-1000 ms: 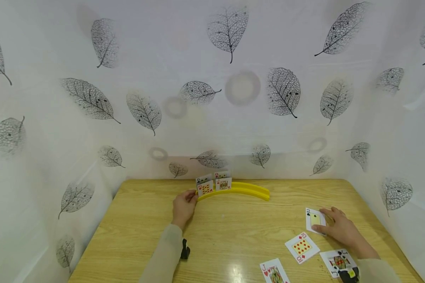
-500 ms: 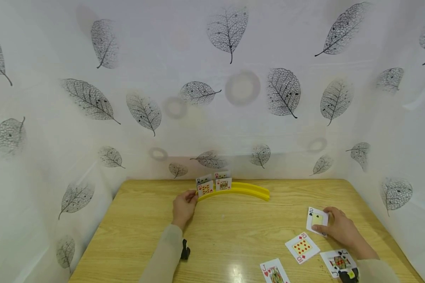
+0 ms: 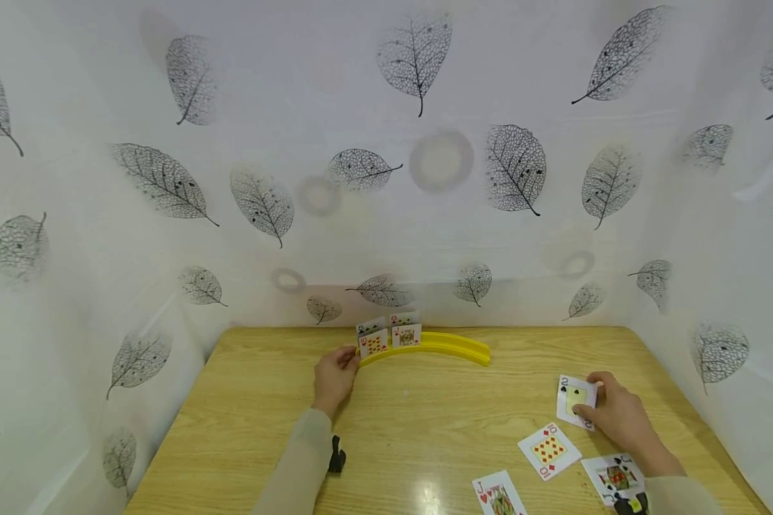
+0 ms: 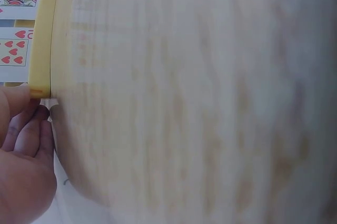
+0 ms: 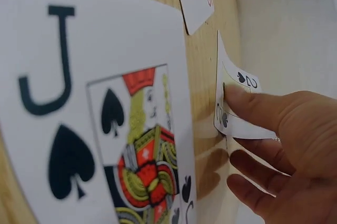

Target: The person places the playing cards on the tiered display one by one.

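My left hand (image 3: 335,375) grips the left end of a curved yellow card holder (image 3: 453,345), thumb on the near side in the left wrist view. In the holder stand a ten of hearts (image 3: 374,343) and a red-suited jack (image 3: 407,335), each with another card partly hidden behind it. At the right, my right hand (image 3: 623,415) pinches the two of spades (image 3: 574,402) by its right side. The right wrist view shows this card (image 5: 242,124) bowed, with the thumb on its face and at least one finger behind.
On the wooden table (image 3: 425,429) lie a ten of diamonds (image 3: 550,450), a jack of spades (image 3: 611,478) partly under the right wrist gear, and a jack of hearts (image 3: 500,495) at the front edge of view. A leaf-patterned curtain (image 3: 373,236) borders the table's back and sides.
The right hand has shifted the two of spades slightly to the right, and its fingers have closed round the card's far edge. The left hand and the card holder have stayed still.
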The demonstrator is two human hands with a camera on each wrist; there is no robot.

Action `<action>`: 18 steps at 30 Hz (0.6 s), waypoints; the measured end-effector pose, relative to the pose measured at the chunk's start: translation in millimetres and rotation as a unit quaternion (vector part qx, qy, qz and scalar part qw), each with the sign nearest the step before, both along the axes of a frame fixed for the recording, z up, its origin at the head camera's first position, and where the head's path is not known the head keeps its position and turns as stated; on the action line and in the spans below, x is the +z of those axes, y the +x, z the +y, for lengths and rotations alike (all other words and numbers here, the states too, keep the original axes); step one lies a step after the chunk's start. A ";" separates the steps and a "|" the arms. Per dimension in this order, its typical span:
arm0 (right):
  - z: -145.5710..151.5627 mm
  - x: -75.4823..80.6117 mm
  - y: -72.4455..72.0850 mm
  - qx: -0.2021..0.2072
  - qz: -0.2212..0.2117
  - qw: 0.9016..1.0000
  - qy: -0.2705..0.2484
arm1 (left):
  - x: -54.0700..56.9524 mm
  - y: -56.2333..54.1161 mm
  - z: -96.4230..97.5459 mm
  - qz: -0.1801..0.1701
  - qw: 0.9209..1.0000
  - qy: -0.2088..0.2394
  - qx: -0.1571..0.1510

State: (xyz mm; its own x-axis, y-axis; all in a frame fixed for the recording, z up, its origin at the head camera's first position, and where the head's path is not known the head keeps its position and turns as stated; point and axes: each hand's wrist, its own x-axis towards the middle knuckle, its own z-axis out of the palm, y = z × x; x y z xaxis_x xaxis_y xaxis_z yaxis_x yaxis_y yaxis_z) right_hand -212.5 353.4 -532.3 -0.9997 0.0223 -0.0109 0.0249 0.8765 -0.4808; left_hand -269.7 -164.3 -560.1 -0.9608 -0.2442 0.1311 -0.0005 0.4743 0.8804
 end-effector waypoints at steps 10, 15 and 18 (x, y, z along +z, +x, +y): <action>-3.5 6.5 1.5 -0.013 0.016 0.998 -0.057 | -0.5 -1.2 -1.1 -0.004 1.000 0.004 -0.003; -7.3 11.8 1.8 -0.005 0.014 0.992 -0.126 | -1.2 -2.0 -1.9 0.001 1.000 0.003 -0.005; -11.6 15.0 -0.7 0.002 0.023 0.989 -0.148 | -1.1 -1.7 -2.1 0.003 1.000 0.003 -0.003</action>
